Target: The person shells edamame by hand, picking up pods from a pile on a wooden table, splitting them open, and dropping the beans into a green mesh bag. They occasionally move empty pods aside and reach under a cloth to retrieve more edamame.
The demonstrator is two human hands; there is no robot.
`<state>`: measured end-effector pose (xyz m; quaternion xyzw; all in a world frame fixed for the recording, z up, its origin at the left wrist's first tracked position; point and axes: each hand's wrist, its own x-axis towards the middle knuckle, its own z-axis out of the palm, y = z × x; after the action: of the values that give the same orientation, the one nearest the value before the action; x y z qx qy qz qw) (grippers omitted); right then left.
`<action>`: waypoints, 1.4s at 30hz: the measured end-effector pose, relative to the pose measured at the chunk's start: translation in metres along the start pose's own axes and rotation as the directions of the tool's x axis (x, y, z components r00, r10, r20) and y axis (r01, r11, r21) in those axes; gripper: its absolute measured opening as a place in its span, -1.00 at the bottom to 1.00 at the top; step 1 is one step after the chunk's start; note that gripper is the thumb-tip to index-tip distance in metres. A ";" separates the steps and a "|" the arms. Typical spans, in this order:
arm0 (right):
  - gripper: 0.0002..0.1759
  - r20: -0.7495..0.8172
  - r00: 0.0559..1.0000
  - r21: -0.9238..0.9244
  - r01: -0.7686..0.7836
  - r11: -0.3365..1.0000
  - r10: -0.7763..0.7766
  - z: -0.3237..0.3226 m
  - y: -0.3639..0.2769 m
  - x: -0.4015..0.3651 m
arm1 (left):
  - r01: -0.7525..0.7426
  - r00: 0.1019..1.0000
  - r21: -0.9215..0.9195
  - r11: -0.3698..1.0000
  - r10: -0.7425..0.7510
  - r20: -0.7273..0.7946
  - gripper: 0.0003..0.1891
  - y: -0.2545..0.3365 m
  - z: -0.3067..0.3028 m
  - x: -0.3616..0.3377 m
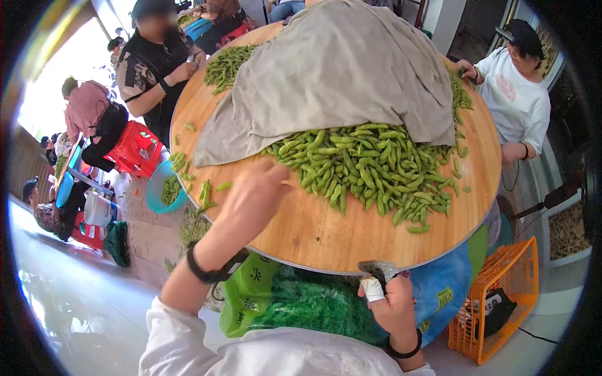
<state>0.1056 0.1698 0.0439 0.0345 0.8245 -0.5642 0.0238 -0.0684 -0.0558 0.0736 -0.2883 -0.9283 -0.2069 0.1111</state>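
Note:
A heap of green edamame pods lies on the round wooden table, partly under a grey-beige cloth. Over the table, just left of the heap, is my left hand. It is smeared by motion and its fingers are mostly hidden, so I cannot see whether it holds anything. At the table's near edge my right hand is closed around a small dark metal tool, whose exact kind I cannot make out. White tape wraps one of its digits.
Loose pods lie at the table's left edge, above a turquoise basin. An orange crate stands at lower right; a green mesh bag is below the table. Co-workers stand at left and right. Red stools are behind.

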 end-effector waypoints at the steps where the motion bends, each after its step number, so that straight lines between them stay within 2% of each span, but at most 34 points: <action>1: -0.78 -0.002 1.000 -0.003 0.010 1.000 -0.010 0.001 -0.001 0.000 | 0.027 0.998 -0.063 0.998 -0.023 0.055 -0.82 0.000 0.014 0.011; 2: -0.80 -0.007 1.000 0.017 -0.016 1.000 0.016 0.003 -0.001 -0.001 | 0.057 0.993 -0.124 0.991 -0.043 0.110 -0.81 -0.001 0.029 0.019; 3: -0.81 -0.012 0.999 0.037 -0.040 0.999 0.041 0.004 -0.001 -0.002 | 0.055 0.994 -0.121 0.991 -0.044 0.097 -0.81 -0.006 0.043 0.022; 5: -0.82 0.020 1.000 -0.002 -0.019 1.000 0.019 -0.001 0.004 -0.007 | -0.025 0.989 -0.145 0.989 0.046 0.139 -0.81 -0.024 0.064 0.034; 6: -0.82 0.050 0.999 -0.036 -0.011 0.999 0.013 -0.001 0.006 -0.005 | -0.027 0.993 -0.120 0.992 0.041 0.114 -0.81 -0.030 0.068 0.035; 7: -0.81 0.043 0.998 0.007 -0.054 0.999 0.053 -0.001 -0.001 -0.004 | -0.044 0.990 -0.116 0.992 0.059 0.129 -0.82 -0.032 0.071 0.032; 9: -0.80 0.019 1.000 0.020 -0.024 1.000 0.024 0.001 0.001 -0.001 | -0.066 0.987 -0.101 0.993 0.080 0.137 -0.83 -0.028 0.067 0.027; 11: -0.76 0.003 0.997 0.088 -0.082 0.993 0.082 0.001 -0.001 0.000 | 0.154 0.988 -0.326 0.933 -0.137 0.073 -0.89 -0.005 0.048 0.019; 12: -0.76 0.002 0.995 0.088 -0.097 0.991 0.098 0.001 -0.001 0.001 | 0.158 0.987 -0.333 0.930 -0.137 0.086 -0.89 0.004 0.041 0.015; 13: -0.76 -0.009 0.998 0.133 -0.055 0.990 0.057 0.002 0.002 0.003 | 0.279 0.960 -0.602 0.748 -0.210 0.184 -0.90 0.013 0.035 0.011; 14: -0.75 -0.030 0.999 0.171 -0.023 0.985 0.029 0.001 0.005 0.003 | 0.391 0.919 -0.793 0.468 -0.240 0.312 -0.91 0.025 0.033 0.006; 15: -0.75 -0.050 0.997 0.205 -0.040 0.978 0.052 0.000 0.004 0.004 | 0.477 0.878 -0.801 0.362 -0.247 0.410 -0.94 0.036 0.033 -0.001; 16: -0.75 -0.076 0.994 0.240 -0.056 0.969 0.076 0.003 0.002 0.006 | 0.495 0.869 -0.801 0.336 -0.214 0.447 -0.94 0.045 0.039 -0.008; 18: -0.80 -0.110 0.992 0.326 -0.028 0.945 0.067 0.006 0.006 0.009 | 0.549 0.808 -0.818 -0.171 -0.141 0.572 -0.94 0.061 0.054 -0.023; 19: -0.80 -0.128 0.987 0.316 -0.054 0.947 0.099 0.006 0.009 0.011 | 0.542 0.806 -0.799 -0.262 -0.107 0.582 -0.94 0.069 0.059 -0.028; 22: -0.80 -0.098 0.993 0.260 -0.039 0.965 0.067 0.005 0.015 0.010 | 0.525 0.810 -0.779 -0.343 -0.080 0.581 -0.93 0.084 0.071 -0.035; 24: -0.85 -0.064 0.998 0.232 0.036 0.972 -0.022 0.004 0.016 0.010 | 0.534 0.803 -0.767 -0.356 -0.072 0.592 -0.93 0.088 0.075 -0.037; 26: -0.86 -0.082 0.996 0.217 0.037 0.975 -0.019 0.006 0.016 0.009 | 0.538 0.797 -0.761 -0.363 -0.076 0.599 -0.93 0.090 0.077 -0.038; 28: -0.83 -0.113 0.990 0.083 0.089 0.993 -0.079 0.006 0.019 0.008 | 0.520 0.814 -0.807 -0.279 -0.124 0.567 -0.93 0.092 0.077 -0.040; 31: -0.87 -0.155 0.980 -0.002 0.123 0.992 -0.122 0.008 0.018 0.009 | 0.472 0.852 -0.852 -0.227 -0.130 0.506 -0.92 0.094 0.077 -0.040; 35: -0.87 -0.201 0.963 -0.014 0.178 0.984 -0.177 0.010 0.019 0.009 | 0.477 0.852 -0.853 -0.212 -0.124 0.508 -0.89 0.094 0.077 -0.043; 37: -0.87 -0.165 0.978 0.031 0.135 0.990 -0.129 0.009 0.023 0.008 | 0.294 0.953 -0.956 -0.011 -0.072 0.294 -0.87 0.090 0.085 -0.045; 38: -0.87 -0.170 0.978 0.033 0.131 0.991 -0.123 0.006 0.022 0.008 | 0.299 0.952 -0.954 -0.011 -0.068 0.299 -0.87 0.090 0.084 -0.045; 39: -0.88 -0.073 0.997 0.233 0.000 0.973 0.018 0.002 0.018 0.007 | 0.248 0.969 -0.965 0.080 -0.007 0.248 -0.86 0.089 0.081 -0.044; 40: -0.87 0.048 0.989 0.410 -0.145 0.901 0.138 -0.002 0.015 0.006 | 0.190 0.978 -0.968 0.167 0.060 0.202 -0.85 0.088 0.078 -0.043; 41: -0.87 0.127 0.974 0.561 -0.226 0.796 0.187 -0.005 0.010 0.005 | 0.198 0.975 -0.966 0.165 0.065 0.211 -0.85 0.086 0.075 -0.043; 42: -0.87 0.124 0.973 0.565 -0.231 0.792 0.195 -0.010 0.011 0.005 | 0.122 0.972 -0.955 0.271 0.161 0.170 -0.85 0.084 0.072 -0.042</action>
<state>0.1018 0.1830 0.0366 0.1159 0.6052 -0.7812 0.1000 0.0082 0.0192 0.0225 -0.3303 -0.6166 -0.6882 -0.1926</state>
